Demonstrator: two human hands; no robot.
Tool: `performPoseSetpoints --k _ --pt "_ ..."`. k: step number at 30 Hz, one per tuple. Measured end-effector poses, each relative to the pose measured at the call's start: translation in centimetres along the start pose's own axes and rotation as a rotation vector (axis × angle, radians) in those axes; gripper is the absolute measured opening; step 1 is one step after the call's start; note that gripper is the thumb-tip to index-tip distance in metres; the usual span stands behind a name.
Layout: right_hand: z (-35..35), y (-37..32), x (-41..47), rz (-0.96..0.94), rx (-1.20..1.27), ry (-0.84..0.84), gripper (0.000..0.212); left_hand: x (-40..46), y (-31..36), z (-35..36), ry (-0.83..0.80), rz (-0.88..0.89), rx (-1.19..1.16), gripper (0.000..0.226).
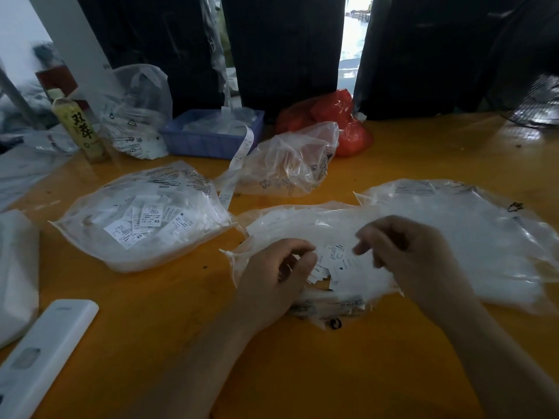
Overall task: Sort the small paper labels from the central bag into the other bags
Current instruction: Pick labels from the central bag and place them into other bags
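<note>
On the orange table (302, 373), the left bag (145, 219) lies with its mouth spread, printed labels showing through, likely so sorted pieces drop in easily. The left hand (278, 273) curls at the central bag (317, 237); blur hides whether it pinches plastic or labels. The small paper labels (335, 264) sit heaped between both hands. The right hand (402, 249) hovers, fingers loosely bent, seemingly empty. The right bag (484, 237) lies beside it, within reach.
</note>
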State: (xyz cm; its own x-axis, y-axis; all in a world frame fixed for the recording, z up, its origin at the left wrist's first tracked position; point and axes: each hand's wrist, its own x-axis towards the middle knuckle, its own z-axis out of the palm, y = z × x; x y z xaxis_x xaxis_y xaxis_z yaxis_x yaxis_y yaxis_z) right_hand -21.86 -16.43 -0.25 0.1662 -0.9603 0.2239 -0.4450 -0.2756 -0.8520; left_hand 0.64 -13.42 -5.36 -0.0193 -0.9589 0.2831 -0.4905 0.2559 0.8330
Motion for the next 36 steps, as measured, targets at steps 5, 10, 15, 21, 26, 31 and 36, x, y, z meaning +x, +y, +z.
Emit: performPoseSetpoints --k 5,10,15,21,26,31,36 --pt "3.1 -0.4 -1.4 -0.062 -0.021 -0.245 0.012 -0.3 0.6 -0.5 -0.115 -0.125 -0.250 0.039" --pt "4.2 -0.1 -1.5 -0.067 -0.128 -0.216 0.016 -0.3 0.4 -0.3 -0.026 -0.158 -0.253 0.017" --pt "4.2 0.6 -1.4 -0.067 -0.039 -0.112 0.015 -0.4 0.3 -0.2 -0.058 -0.166 -0.191 0.013" --pt "4.1 1.7 -0.9 0.009 0.046 -0.094 0.004 -0.3 0.3 -0.1 -0.018 -0.179 -0.262 0.009" --pt "4.1 1.6 -0.9 -0.012 -0.040 -0.171 0.010 0.0 0.1 -0.4 0.115 -0.236 -0.537 0.007" --pt "3.3 2.4 0.0 -0.028 -0.223 0.011 0.007 0.2 0.1 -0.8 0.151 -0.255 -0.737 0.018" --pt "4.7 2.8 0.2 -0.119 -0.532 -0.126 0.030 0.2 -0.3 -0.7 0.143 -0.273 -0.724 0.012"
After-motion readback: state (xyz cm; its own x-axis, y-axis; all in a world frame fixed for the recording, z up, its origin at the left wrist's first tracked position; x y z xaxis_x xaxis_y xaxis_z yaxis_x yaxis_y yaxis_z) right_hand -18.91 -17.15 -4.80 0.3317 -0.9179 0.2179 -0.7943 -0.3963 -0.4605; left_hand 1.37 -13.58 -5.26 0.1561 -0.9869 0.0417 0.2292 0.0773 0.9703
